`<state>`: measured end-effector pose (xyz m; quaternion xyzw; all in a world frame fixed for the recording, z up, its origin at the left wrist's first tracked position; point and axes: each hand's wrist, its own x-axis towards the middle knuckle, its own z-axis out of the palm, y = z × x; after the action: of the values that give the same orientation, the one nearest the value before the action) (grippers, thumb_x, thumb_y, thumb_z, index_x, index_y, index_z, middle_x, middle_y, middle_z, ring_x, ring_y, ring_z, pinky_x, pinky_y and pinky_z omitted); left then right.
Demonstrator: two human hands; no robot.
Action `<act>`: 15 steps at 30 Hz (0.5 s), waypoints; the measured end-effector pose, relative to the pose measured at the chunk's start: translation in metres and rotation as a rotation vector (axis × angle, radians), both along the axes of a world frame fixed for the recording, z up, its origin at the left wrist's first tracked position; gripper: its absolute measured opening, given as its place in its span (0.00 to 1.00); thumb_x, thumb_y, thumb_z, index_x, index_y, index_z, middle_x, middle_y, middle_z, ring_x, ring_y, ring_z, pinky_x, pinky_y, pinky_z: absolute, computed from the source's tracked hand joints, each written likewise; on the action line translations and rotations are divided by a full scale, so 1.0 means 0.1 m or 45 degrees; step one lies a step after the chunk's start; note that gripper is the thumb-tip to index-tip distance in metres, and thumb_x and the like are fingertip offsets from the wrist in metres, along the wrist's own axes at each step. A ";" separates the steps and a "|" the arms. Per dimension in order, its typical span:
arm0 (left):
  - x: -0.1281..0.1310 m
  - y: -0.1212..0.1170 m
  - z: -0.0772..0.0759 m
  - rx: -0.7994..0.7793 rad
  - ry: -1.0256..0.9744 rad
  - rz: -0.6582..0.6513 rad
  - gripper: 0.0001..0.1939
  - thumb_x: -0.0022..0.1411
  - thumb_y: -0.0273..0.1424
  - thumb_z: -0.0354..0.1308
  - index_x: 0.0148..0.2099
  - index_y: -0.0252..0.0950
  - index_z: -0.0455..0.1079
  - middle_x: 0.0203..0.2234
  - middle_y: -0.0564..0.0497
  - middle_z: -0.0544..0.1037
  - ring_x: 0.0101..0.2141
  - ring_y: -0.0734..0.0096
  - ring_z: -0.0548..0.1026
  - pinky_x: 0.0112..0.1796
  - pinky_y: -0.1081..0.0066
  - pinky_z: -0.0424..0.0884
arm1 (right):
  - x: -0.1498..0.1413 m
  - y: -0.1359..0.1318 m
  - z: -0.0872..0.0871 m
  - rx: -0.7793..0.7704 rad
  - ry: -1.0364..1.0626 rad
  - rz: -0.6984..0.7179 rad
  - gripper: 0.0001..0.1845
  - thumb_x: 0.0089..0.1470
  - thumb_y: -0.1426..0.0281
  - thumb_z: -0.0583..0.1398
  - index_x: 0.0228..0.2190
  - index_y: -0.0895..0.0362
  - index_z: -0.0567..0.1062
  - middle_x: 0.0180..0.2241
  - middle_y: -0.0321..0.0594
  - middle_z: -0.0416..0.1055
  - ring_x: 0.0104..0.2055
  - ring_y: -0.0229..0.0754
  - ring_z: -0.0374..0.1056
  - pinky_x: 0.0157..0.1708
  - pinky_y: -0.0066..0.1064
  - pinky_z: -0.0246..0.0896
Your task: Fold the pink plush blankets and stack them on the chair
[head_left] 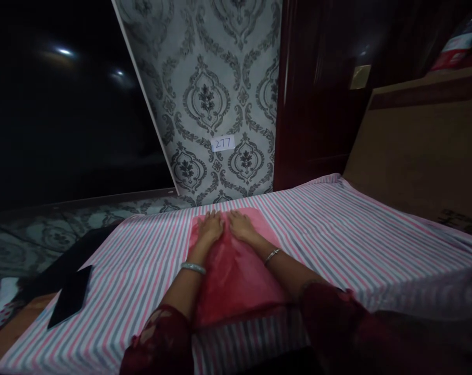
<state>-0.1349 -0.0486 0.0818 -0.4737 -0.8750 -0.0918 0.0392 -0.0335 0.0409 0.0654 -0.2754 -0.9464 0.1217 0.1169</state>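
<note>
A red and pink cloth (236, 281) lies spread on a striped sheet (142, 271), with some creases running down its middle. On the upper left part of the cloth, my left hand (211, 227) rests flat, fingers stretched toward the wall. Just beside it, my right hand (239, 225) also lies flat on the cloth near its far edge. Only a narrow gap separates the two hands, and neither one grips anything. The near end of the cloth reaches the front edge of the striped surface, between my forearms.
A dark phone (72, 297) lies on the sheet at the left. Behind stand a large black screen (72, 104) and a patterned wall with a paper label (222, 143) reading 277. At the right are a cardboard box (419, 151) and a bottle with a red label (456, 47).
</note>
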 end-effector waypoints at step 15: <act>-0.22 0.17 -0.63 -0.053 0.147 -0.062 0.30 0.72 0.41 0.36 0.72 0.39 0.54 0.70 0.45 0.54 0.69 0.53 0.51 0.65 0.39 0.45 | 0.00 0.39 -0.49 0.006 -0.041 -0.253 0.31 0.68 0.59 0.46 0.68 0.53 0.58 0.71 0.41 0.44 0.73 0.52 0.38 0.68 0.54 0.36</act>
<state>-0.1570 -0.0314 0.0191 -0.5001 -0.8612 -0.0470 0.0774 -0.0330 0.0800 0.0160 -0.3695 -0.9164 0.1031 0.1139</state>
